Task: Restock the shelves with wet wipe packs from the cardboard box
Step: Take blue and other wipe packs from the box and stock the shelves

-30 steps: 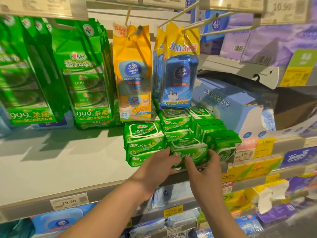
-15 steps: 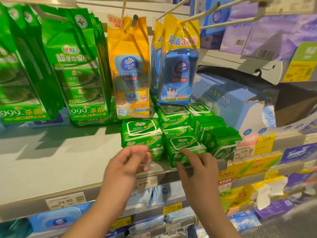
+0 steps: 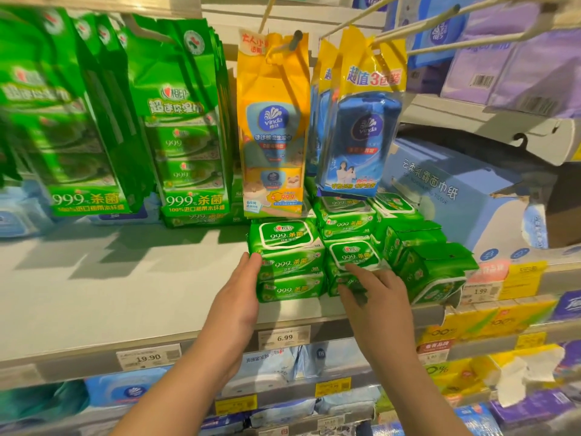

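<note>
Green wet wipe packs stand stacked on the white shelf (image 3: 103,297). The left stack (image 3: 287,259) is three packs high; a second stack (image 3: 353,258) sits just right of it, and more packs (image 3: 430,262) lean tilted further right. My left hand (image 3: 239,297) lies flat with straight fingers against the left side of the left stack. My right hand (image 3: 374,297) rests its extended fingers on the front of the second stack, touching the top pack. Neither hand grips a pack. The cardboard box is out of view.
Large green wipe bags (image 3: 185,121) hang at the left, yellow and blue bags (image 3: 272,121) on pegs above the stacks. A torn blue tissue carton (image 3: 456,190) stands at the right. Price tags (image 3: 284,337) line the shelf edge; lower shelves hold blue and yellow packs.
Both hands left the front of the stacks, drew back toward me, then returned. The left hand now lies against the left stack's side, and the right hand touches the second stack.
</note>
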Motion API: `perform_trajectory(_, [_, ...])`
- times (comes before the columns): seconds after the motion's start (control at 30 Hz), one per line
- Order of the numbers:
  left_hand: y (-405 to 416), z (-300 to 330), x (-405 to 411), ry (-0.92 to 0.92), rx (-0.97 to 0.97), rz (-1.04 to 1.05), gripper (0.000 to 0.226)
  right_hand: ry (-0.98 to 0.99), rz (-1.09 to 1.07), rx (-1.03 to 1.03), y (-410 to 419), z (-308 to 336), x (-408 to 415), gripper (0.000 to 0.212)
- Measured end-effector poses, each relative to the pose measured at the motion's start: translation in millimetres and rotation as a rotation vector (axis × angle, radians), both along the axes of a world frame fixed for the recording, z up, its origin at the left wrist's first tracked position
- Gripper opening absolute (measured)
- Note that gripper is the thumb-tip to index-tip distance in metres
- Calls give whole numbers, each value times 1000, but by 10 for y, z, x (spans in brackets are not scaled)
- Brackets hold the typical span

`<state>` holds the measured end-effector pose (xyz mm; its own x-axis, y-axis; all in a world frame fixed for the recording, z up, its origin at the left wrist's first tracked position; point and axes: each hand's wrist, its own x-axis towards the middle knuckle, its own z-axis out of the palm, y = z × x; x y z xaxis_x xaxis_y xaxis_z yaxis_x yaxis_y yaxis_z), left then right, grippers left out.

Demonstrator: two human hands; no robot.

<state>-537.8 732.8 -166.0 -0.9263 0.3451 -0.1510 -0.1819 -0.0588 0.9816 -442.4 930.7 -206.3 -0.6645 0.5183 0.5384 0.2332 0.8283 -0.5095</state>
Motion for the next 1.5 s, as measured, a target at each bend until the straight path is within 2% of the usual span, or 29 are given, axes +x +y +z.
perform_trajectory(0.2, [31,63,46,-6,1,-66,103,19,-27,-94,-43,13,-58,47])
perform_trajectory(0.37, [32,102,50,2,-37,-75,98,15,-29,-119,-73,15,-35,53])
perform_trajectory(0.43, [10,123,68,1,-53,-67,84,5,-40,-104,-77,6,-39,51])
perform_trajectory(0.53, [-5,180,125,-11,-73,-56,41,34,-69,-46,-97,-36,-55,47])
perform_trajectory(0.63, [-23,248,196,-18,-90,-55,47,32,-100,-20,-152,-79,-56,51])
perform_trajectory(0.73, [-109,231,240,-69,-66,31,40,-5,-111,8,-240,-118,-34,61])
perform_trajectory(0.8, [-210,229,277,-58,-69,41,52,-2,-104,5,-323,-131,-9,61])
perform_trajectory(0.93, [-521,253,361,-3,-99,51,57,-21,-46,-94,-562,-100,13,60])
perform_trajectory(1.07, [-1018,227,480,112,-193,115,88,-40,59,-184,-975,-58,18,67])
perform_trajectory(1.13, [-1334,221,606,155,-230,134,82,-21,112,-137,-1244,-70,28,65])
perform_trajectory(1.2, [-1686,216,774,211,-289,169,55,4,180,-72,-1552,-73,40,63])
perform_trajectory(1.27, [-2083,196,961,202,-328,253,44,-30,246,-82,-1938,-53,91,64])
perform_trajectory(1.4, [-2942,104,1408,195,-383,411,52,-80,424,-58,-2813,-99,287,58])
perform_trajectory(1.5, [-3575,29,1820,176,-404,534,72,-268,579,-160,-3436,-63,417,64])
